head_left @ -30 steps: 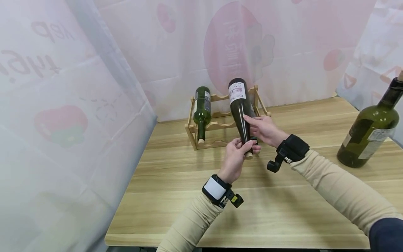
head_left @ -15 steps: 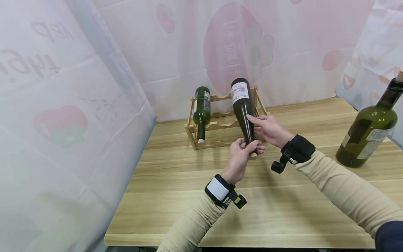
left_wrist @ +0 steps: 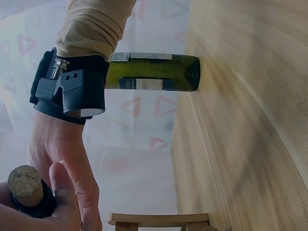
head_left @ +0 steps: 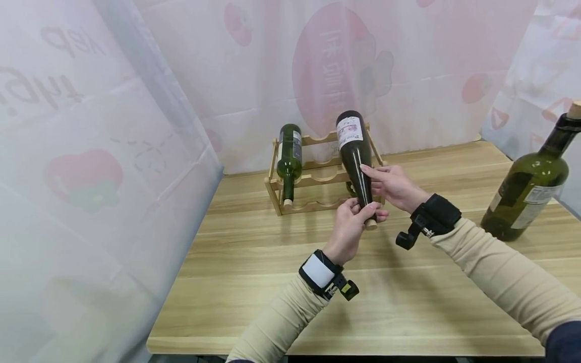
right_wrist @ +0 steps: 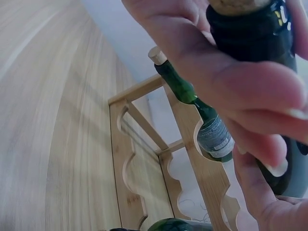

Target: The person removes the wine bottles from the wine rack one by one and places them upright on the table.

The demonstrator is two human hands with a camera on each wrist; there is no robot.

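A dark green wine bottle (head_left: pixel 356 161) with a white label is held tilted, base up and away, cork (head_left: pixel 371 225) toward me. My left hand (head_left: pixel 358 214) grips its neck just above the cork. My right hand (head_left: pixel 383 181) holds it higher, at the shoulder, fingers curled round from the right. The bottle hangs in front of the right end of a wooden rack (head_left: pixel 317 177). The left wrist view shows the cork (left_wrist: pixel 24 180) and the right wrist's black band (left_wrist: pixel 67 91). Fingers wrap the bottle neck (right_wrist: pixel 260 33) in the right wrist view.
A green bottle (head_left: pixel 289 156) lies in the rack's left slot, cork toward me, also visible as the bottle (right_wrist: pixel 192 103) in the rack (right_wrist: pixel 168 159). An olive bottle (head_left: pixel 531 191) stands upright at the table's right. White printed sheets hang behind and at the left.
Both hands and the held bottle have shifted a little to the right along the rack's front; both grips are unchanged.
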